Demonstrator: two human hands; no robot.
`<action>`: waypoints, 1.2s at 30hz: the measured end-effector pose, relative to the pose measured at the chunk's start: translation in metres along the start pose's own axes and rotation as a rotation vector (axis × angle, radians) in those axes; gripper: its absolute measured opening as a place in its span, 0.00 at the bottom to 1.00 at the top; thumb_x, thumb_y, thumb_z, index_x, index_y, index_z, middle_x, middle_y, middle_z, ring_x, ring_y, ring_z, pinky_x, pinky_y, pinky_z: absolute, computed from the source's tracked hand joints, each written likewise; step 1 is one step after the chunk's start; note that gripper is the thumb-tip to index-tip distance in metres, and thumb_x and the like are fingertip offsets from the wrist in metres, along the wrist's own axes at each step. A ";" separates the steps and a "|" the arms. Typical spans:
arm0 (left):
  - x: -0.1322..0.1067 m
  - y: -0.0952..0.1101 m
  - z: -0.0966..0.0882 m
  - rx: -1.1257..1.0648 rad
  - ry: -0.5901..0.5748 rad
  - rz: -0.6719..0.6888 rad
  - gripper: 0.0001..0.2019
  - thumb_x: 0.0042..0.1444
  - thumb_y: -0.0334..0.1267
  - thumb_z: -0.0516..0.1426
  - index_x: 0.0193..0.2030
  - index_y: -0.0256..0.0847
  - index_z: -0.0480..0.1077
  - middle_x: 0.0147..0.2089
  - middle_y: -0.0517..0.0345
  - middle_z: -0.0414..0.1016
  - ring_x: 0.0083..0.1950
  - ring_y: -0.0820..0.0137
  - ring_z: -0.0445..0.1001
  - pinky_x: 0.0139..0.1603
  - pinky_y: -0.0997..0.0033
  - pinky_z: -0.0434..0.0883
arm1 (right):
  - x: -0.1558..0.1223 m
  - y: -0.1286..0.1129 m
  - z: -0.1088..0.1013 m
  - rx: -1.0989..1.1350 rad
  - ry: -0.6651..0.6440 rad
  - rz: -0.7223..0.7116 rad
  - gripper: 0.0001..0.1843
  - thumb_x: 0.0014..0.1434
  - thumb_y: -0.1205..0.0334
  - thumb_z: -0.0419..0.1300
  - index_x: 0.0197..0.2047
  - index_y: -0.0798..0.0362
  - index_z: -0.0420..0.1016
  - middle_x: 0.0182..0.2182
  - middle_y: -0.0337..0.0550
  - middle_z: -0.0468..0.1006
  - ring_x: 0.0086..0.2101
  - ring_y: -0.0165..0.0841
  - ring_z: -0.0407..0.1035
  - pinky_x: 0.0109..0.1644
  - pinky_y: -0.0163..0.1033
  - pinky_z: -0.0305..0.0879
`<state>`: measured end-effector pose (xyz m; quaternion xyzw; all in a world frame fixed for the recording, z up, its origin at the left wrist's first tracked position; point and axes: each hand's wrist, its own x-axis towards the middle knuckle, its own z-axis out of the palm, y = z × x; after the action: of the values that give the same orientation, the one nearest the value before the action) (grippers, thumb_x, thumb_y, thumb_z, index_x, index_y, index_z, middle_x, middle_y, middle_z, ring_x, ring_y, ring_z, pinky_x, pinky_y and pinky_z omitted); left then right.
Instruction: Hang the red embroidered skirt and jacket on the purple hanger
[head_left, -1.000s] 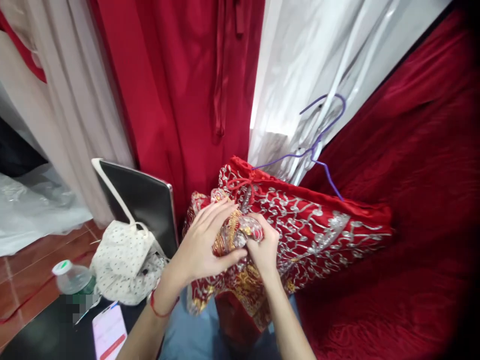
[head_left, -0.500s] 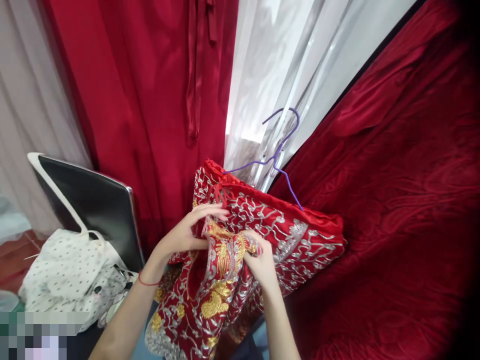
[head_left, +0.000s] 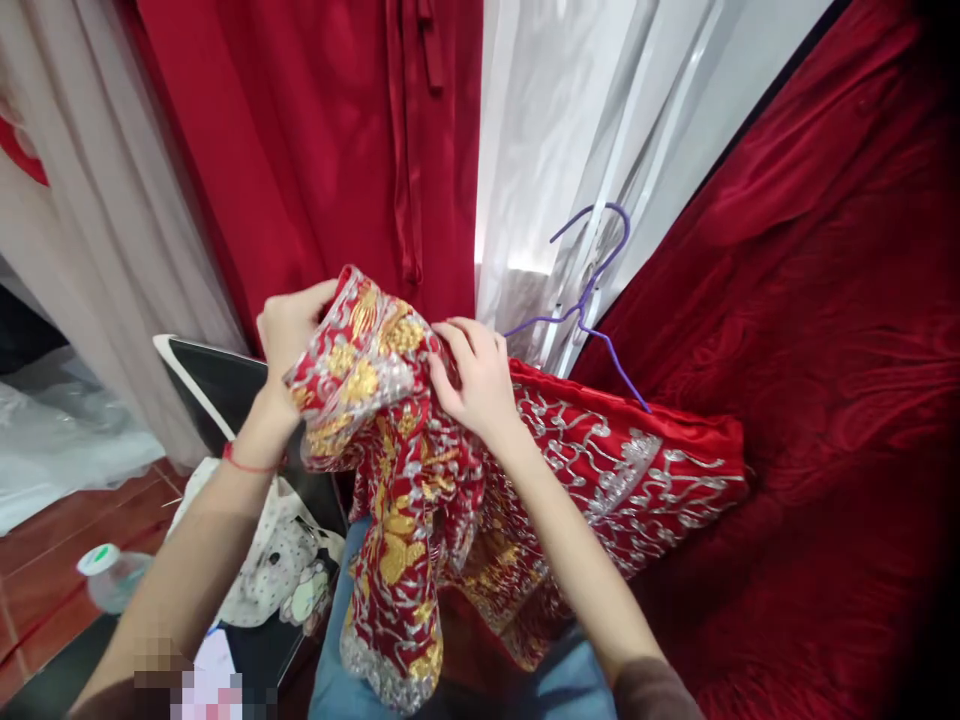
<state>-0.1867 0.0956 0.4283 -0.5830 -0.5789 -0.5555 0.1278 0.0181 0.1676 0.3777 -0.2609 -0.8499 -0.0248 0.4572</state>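
Note:
My left hand [head_left: 289, 325] and my right hand [head_left: 474, 378] both grip the top edge of a red garment with gold and silver embroidery [head_left: 386, 450], lifted up in front of me so that it hangs down over my lap. Behind it lies a second red piece with silver embroidery [head_left: 637, 470] on a purple wire hanger [head_left: 592, 300], resting against the red velvet surface. A red string is round my left wrist.
Red velvet cloth [head_left: 825, 400] covers the right side. Red [head_left: 315, 150] and white curtains [head_left: 570, 130] hang behind. At the left stand a dark laptop-like panel [head_left: 202, 385], a white dotted bag [head_left: 270, 560] and a plastic bottle [head_left: 109, 575] near a tiled floor.
Both hands have risen from lap height and pulled the gold-embroidered garment up and open; it now hangs from my fingers instead of lying bunched on the other piece.

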 end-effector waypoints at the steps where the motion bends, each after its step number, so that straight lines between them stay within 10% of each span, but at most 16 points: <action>1: 0.015 0.000 0.002 0.109 0.026 0.013 0.16 0.50 0.43 0.63 0.23 0.41 0.60 0.20 0.66 0.51 0.24 0.75 0.50 0.27 0.69 0.47 | 0.014 0.003 0.011 -0.099 -0.022 0.022 0.24 0.69 0.55 0.46 0.61 0.58 0.67 0.58 0.58 0.71 0.60 0.45 0.62 0.66 0.53 0.51; 9: 0.076 -0.032 0.071 0.740 -0.373 0.181 0.11 0.63 0.40 0.54 0.36 0.38 0.75 0.33 0.49 0.79 0.37 0.61 0.78 0.32 0.68 0.58 | 0.023 0.033 0.038 -0.534 -0.335 0.116 0.30 0.68 0.61 0.46 0.66 0.77 0.58 0.43 0.69 0.77 0.45 0.50 0.71 0.54 0.52 0.53; 21: 0.114 -0.097 0.151 0.694 -0.670 0.302 0.14 0.66 0.30 0.49 0.43 0.31 0.76 0.41 0.31 0.80 0.44 0.53 0.80 0.38 0.65 0.63 | 0.001 0.002 0.013 -0.580 -0.336 -0.033 0.19 0.68 0.59 0.52 0.55 0.62 0.70 0.34 0.52 0.80 0.36 0.41 0.72 0.44 0.45 0.54; 31: 0.113 -0.093 0.151 0.811 -0.652 0.309 0.19 0.68 0.35 0.46 0.46 0.33 0.78 0.44 0.32 0.81 0.46 0.48 0.81 0.33 0.63 0.62 | -0.004 -0.034 -0.044 -0.232 -0.339 -0.104 0.23 0.73 0.56 0.45 0.31 0.54 0.72 0.18 0.36 0.70 0.20 0.27 0.59 0.34 0.39 0.49; 36: 0.100 -0.070 0.145 0.675 -0.506 0.343 0.20 0.69 0.45 0.48 0.44 0.39 0.80 0.38 0.40 0.82 0.40 0.53 0.81 0.32 0.65 0.60 | 0.026 -0.027 -0.027 -0.336 -0.548 0.150 0.23 0.71 0.60 0.45 0.31 0.56 0.76 0.24 0.42 0.76 0.23 0.29 0.66 0.32 0.39 0.49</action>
<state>-0.2000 0.2839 0.4224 -0.7136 -0.6356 -0.1465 0.2557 0.0141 0.1474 0.4191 -0.3914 -0.9037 -0.0598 0.1627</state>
